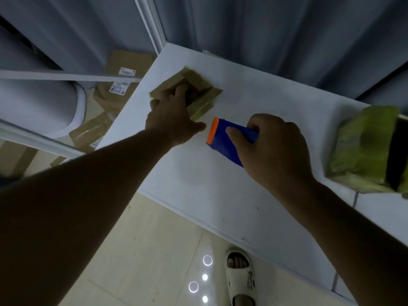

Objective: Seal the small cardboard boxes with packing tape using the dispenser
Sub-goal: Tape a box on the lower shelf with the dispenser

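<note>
box: small brown cardboard box [194, 89] sitting on the white table [254, 89] near its far left corner, motion-blurred; flaps looking folded across the top, glossy yellowish tape showing on the near side
left hand: left hand [174, 115] pressing down on the box top, fingers curling over it, thumb sticking out toward the dispenser
dispenser: blue plastic tape dispenser [227, 138] with orange front edge, blocky shape, lying just right of the box, apart from it
right hand: right hand [276, 146] clamping around the dispenser body, thumb lying on the blue top face, fingers wrapping over the far end
second parcel: yellow-green, plastic-wrapped, wrinkled parcel [364, 149] with a black band sitting at the table's right edge, well apart from the dispenser
table: smooth matte white top, small dark specks near the front edge; open room lying between the hands and the near edge
curtain: grey pleated curtain [265, 29] hanging right behind the far edge
floor: glossy cream tiles [143, 250] reflecting round lights; foot in a white slide sandal [239, 281] standing beside the near edge, print on it too small to read
left of table: flattened cardboard boxes [110, 96] lying on the floor, white shipping labels [120, 87] showing, text unreadable
</note>
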Action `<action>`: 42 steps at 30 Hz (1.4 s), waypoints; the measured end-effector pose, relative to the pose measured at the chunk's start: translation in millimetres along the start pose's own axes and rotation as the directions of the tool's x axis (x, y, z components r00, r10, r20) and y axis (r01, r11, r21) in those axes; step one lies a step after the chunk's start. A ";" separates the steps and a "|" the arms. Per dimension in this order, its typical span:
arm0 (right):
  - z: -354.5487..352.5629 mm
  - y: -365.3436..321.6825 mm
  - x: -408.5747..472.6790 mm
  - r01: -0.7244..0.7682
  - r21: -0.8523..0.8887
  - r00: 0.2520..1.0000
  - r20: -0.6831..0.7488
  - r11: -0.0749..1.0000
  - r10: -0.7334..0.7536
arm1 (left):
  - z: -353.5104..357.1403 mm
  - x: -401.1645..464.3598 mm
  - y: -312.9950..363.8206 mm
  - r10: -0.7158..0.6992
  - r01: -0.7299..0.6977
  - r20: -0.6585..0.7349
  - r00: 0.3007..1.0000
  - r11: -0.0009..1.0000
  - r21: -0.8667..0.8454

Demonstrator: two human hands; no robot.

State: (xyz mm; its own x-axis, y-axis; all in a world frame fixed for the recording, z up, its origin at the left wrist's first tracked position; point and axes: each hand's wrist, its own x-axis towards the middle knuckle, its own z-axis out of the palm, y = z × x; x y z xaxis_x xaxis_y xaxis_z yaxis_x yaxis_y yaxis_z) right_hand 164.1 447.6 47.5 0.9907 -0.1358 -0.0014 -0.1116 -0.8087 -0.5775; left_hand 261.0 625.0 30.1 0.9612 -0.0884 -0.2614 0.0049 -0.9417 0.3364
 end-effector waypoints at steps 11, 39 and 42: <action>15.8 8.2 53.6 -0.055 0.003 0.998 0.020 0.998 0.055 | 22.4 69.5 -17.8 0.109 -0.117 0.052 0.993 0.975 0.190; 55.5 -52.2 33.9 -0.282 0.065 0.942 -0.171 0.957 0.289 | 16.8 88.3 -57.6 -0.004 0.016 -0.132 0.991 0.995 0.095; 57.8 -57.9 21.8 -0.303 0.085 0.927 -0.204 0.949 0.314 | 12.3 85.3 -65.4 0.034 -0.027 -0.101 0.994 0.998 0.065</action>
State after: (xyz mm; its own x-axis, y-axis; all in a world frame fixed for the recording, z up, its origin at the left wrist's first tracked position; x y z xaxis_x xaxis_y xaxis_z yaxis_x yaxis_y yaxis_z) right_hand 196.7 524.6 33.7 0.8677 -0.4968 -0.0158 -0.3995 -0.6781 -0.6170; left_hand 339.3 675.1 -25.3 0.9838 -0.0867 -0.1570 -0.0391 -0.9581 0.2837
